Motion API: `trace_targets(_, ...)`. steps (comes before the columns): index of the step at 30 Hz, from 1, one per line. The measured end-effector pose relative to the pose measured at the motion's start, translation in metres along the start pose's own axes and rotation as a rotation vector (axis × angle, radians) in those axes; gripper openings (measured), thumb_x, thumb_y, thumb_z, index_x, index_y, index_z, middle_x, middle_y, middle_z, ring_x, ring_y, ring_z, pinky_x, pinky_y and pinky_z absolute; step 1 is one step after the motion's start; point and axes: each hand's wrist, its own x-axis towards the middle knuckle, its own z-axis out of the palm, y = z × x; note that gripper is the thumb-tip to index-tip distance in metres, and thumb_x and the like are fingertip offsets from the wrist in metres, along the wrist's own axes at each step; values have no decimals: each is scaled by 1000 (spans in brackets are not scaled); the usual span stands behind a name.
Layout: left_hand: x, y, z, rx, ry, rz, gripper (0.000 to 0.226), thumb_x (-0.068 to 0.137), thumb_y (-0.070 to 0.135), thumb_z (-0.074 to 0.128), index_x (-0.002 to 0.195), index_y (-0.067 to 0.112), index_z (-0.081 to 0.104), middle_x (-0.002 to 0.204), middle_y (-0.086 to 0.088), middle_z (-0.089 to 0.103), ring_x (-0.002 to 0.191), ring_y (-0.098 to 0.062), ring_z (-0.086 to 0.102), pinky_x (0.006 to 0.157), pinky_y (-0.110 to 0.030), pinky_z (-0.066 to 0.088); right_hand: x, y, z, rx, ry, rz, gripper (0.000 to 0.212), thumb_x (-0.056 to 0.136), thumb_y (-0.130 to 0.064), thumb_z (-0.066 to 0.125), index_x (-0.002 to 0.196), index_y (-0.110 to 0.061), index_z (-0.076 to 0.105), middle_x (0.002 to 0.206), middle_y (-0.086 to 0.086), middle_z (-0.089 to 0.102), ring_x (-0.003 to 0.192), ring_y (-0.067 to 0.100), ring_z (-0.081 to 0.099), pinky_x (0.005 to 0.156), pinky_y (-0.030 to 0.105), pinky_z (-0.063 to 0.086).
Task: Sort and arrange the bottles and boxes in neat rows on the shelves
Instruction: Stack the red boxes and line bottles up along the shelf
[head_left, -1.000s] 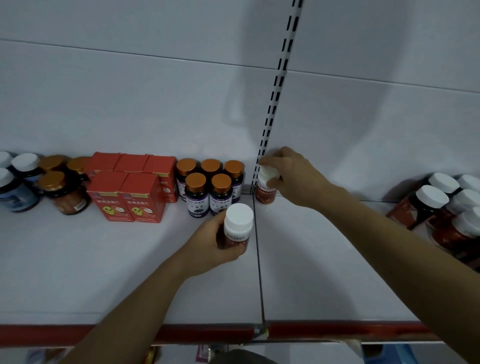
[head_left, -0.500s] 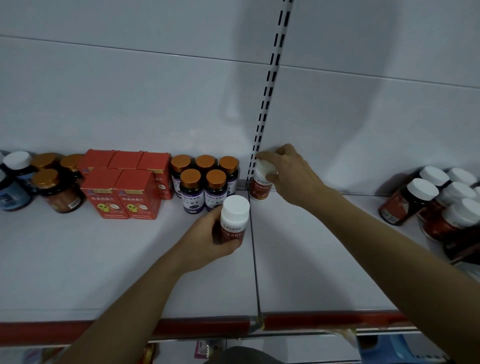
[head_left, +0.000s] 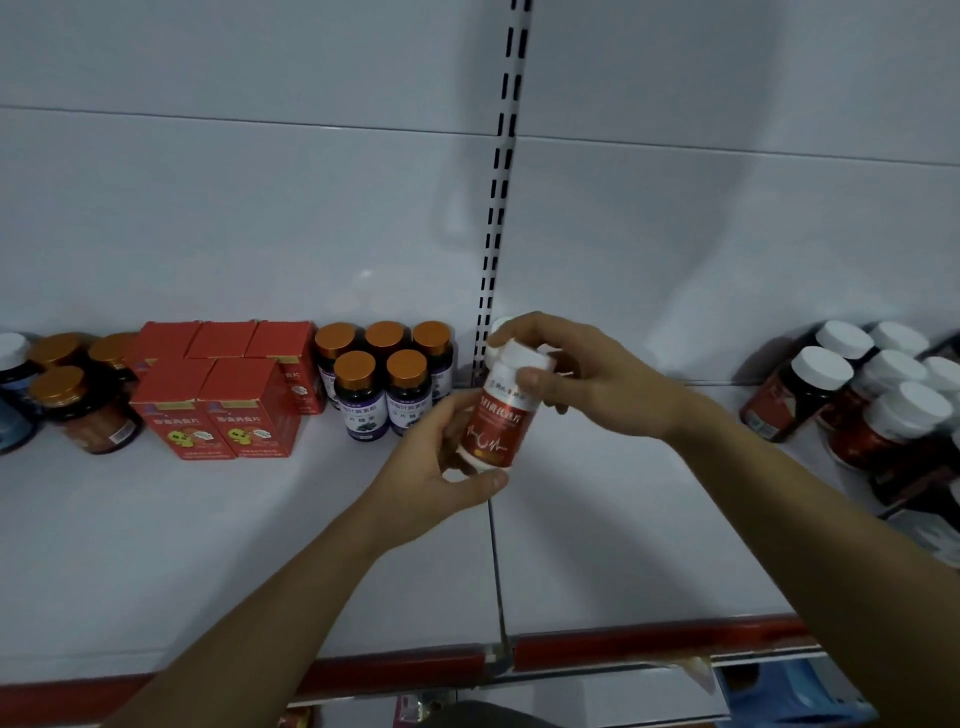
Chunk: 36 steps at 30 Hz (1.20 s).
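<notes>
Head view: left hand cups red bottle low, right hand seemingly pinches its cap.

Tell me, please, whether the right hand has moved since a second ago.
Yes. The right hand has drawn forward from the slotted upright onto the bottle in the left hand.

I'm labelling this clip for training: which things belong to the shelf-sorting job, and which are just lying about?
Job: held red-label bottle; red boxes; orange-capped bottles; white-capped bottles.
Lying about: slotted upright; blue object, bottom right.
</notes>
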Motion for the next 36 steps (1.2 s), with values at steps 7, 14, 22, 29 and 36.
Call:
trace_targets(7, 26, -2, 25, 302, 171, 66, 68, 81, 29, 85, 138, 38, 48, 122, 21, 62, 110, 4, 59, 88, -15, 50, -8, 9, -33, -241, 63, 106, 32, 97, -35, 65, 129, -34, 59, 122, -6, 63, 90, 18, 67, 77, 33, 58)
trace_targets(14, 30, -41, 32, 932, 98, 208, 45, 94, 31, 61, 136, 15, 58, 132, 1, 50, 124, -18, 46, 104, -44, 44, 5, 29, -50, -595, 169, 164, 46, 87, -17, 77, 129, -23, 60, 119, -2, 63, 81, 5, 54, 80, 22, 43)
trace_targets(22, 29, -39, 31, 968, 71, 179, 43, 92, 36, 54, 130, 19, 61, 127, 5, 49, 122, -16, 45, 102, -38, 42, 27, 46, -19, -651, 186, 200, 51, 89, -12, 72, 137, -18, 56, 135, 9, 50, 113, 28, 56, 98, 39, 49)
trace_targets(29, 28, -35, 31, 969, 54, 126, 46, 91, 39, 48, 129, 18, 62, 129, 4, 51, 124, -17, 47, 102, -40, 44, 21, 41, -11, -614, 235, 241, 57, 91, -16, 73, 144, -22, 53, 139, 11, 46, 112, 33, 60, 101, 44, 51)
trace_targets(36, 28, -39, 31, 1031, 61, 182, 49, 91, 40, 43, 125, 14, 66, 125, 0, 58, 114, -22, 54, 91, -44, 51, -26, 28, -33, -653, 208, 239, 62, 94, -41, 68, 148, -29, 39, 134, 8, 47, 112, 28, 55, 92, 39, 50)
